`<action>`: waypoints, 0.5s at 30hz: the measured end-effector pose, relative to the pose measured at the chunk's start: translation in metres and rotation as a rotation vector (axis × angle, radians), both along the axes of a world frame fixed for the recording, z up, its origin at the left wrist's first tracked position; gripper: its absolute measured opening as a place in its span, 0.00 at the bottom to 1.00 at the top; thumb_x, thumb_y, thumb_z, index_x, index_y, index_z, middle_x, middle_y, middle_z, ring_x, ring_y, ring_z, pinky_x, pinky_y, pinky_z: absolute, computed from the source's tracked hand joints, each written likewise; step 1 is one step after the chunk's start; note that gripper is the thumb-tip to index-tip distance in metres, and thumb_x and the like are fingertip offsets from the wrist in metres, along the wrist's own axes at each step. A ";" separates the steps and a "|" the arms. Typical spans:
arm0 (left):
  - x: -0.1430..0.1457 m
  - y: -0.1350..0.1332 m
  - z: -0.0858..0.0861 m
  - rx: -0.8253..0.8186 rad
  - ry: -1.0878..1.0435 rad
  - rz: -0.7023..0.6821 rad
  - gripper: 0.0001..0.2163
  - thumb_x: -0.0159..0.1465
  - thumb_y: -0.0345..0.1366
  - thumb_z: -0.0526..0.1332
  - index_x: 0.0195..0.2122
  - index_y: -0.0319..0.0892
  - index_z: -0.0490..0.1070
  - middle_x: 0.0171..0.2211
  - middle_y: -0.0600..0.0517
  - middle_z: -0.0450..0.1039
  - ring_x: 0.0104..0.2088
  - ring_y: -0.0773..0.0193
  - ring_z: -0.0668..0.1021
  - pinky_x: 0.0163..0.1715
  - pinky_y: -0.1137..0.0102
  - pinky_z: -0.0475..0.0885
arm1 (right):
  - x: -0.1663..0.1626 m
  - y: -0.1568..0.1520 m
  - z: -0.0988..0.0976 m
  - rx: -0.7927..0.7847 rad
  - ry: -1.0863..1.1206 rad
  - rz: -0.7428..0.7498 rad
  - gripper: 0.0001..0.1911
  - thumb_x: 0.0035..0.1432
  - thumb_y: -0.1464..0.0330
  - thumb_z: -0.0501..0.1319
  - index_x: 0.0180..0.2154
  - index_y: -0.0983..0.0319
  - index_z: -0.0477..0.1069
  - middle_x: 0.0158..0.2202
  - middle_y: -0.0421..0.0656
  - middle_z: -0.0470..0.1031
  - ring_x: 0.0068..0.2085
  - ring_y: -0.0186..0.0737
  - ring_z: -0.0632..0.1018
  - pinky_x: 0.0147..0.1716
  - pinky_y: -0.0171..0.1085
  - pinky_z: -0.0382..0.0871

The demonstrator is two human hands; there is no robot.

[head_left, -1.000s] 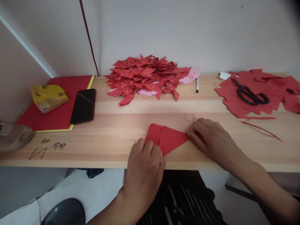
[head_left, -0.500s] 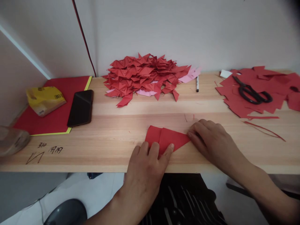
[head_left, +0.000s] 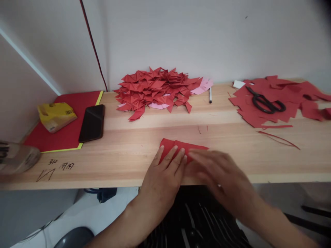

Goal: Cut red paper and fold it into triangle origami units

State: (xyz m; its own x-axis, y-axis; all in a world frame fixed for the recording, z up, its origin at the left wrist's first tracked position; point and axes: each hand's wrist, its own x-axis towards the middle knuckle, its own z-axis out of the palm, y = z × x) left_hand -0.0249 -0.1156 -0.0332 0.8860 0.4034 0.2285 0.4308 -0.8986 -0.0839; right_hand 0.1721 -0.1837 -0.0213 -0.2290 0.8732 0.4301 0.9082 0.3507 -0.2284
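Observation:
A folded piece of red paper (head_left: pixel 178 144) lies on the wooden table near its front edge, its narrow end toward the right. My left hand (head_left: pixel 165 168) presses down flat on its left part, fingers stretched out. Over the paper's right part is my right hand (head_left: pixel 219 168), fingers extended and smeared a little by motion. Its fingertips are at the paper, close to my left fingers. Both hands cover most of the paper's lower half.
A heap of folded red paper pieces (head_left: pixel 155 89) stands against the wall, with a marker (head_left: pixel 210 95) to its right. Scissors (head_left: pixel 266 103) lie on red paper scraps (head_left: pixel 250 113). At left are a phone (head_left: pixel 91 123), a yellow packet (head_left: pixel 57 116) and a clear container (head_left: pixel 20 158).
My right hand has moved left from the paper's pointed right end to over its right part. My left fingers have straightened and flattened on the paper. The camera view has shifted slightly.

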 end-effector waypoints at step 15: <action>-0.006 0.000 -0.011 -0.062 0.027 0.042 0.23 0.67 0.30 0.50 0.64 0.40 0.57 0.66 0.49 0.56 0.67 0.57 0.56 0.65 0.54 0.54 | -0.019 -0.024 -0.025 -0.127 -0.200 -0.030 0.32 0.65 0.69 0.51 0.68 0.63 0.48 0.65 0.48 0.59 0.64 0.43 0.64 0.59 0.50 0.62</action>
